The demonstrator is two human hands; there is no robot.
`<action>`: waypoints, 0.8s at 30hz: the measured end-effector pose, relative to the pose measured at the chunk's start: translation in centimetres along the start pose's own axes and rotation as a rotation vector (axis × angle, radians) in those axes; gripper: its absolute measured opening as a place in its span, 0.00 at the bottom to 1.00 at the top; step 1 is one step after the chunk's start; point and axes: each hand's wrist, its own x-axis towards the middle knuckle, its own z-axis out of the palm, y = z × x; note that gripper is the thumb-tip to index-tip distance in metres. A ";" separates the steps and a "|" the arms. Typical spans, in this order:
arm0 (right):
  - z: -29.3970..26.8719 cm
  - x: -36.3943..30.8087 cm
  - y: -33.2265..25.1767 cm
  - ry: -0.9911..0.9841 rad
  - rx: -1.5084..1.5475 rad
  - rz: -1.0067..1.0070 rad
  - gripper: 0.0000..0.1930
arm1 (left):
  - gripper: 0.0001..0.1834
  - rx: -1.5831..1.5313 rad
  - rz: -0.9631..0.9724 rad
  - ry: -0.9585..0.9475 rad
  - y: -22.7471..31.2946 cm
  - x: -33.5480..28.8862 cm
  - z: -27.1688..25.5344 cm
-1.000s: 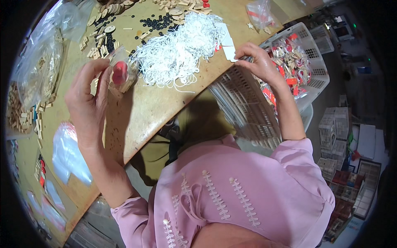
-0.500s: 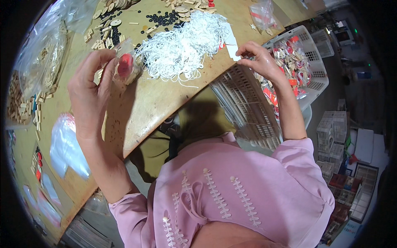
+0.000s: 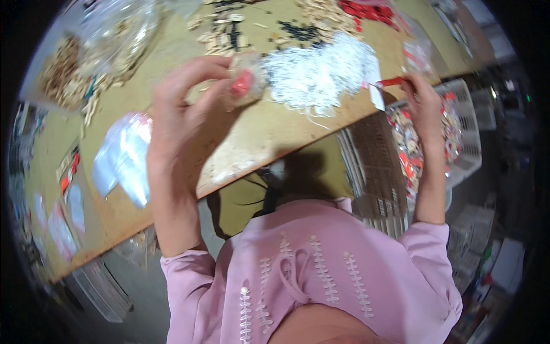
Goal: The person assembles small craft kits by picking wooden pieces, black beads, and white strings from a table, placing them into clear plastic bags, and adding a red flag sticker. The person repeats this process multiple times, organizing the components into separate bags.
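Observation:
My left hand (image 3: pixel 186 100) pinches a small clear plastic bag (image 3: pixel 255 71) above the table. Inside show a round red piece (image 3: pixel 242 83) and pale wooden bits. Over at the right, my right hand (image 3: pixel 425 106) has its fingers closed on the end of a thin red strip (image 3: pixel 392 81), perhaps a sticker. The strip points left, by a white card (image 3: pixel 376 96) at the table edge. Between the hands lies a tangled heap of white cords (image 3: pixel 321 71). Motion blurs both hands somewhat.
A white plastic basket (image 3: pixel 471 123) of filled bags stands by the table's right edge. Wooden pieces (image 3: pixel 226 40), black beads (image 3: pixel 298 31) and red pieces (image 3: pixel 369 12) lie at the back. Empty clear bags (image 3: pixel 123 155) and a tub of wooden sticks (image 3: pixel 60 74) are at left.
The view has shifted, so the table appears further right. My right hand has come away from the white card with a red strip in its fingers. My left hand still holds the bag.

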 end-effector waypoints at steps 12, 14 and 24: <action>-0.9 10.0 -14.2 -0.160 1.096 -0.078 0.11 | 0.07 -0.046 0.172 -0.082 -0.8 -0.3 0.2; 0.5 10.8 -15.5 -0.186 1.059 -0.118 0.11 | 0.07 -0.038 0.189 -0.077 -0.4 -0.3 0.4; 0.0 13.8 -18.3 -0.594 0.796 -0.190 0.11 | 0.07 -0.032 0.183 -0.035 0.2 -0.6 0.7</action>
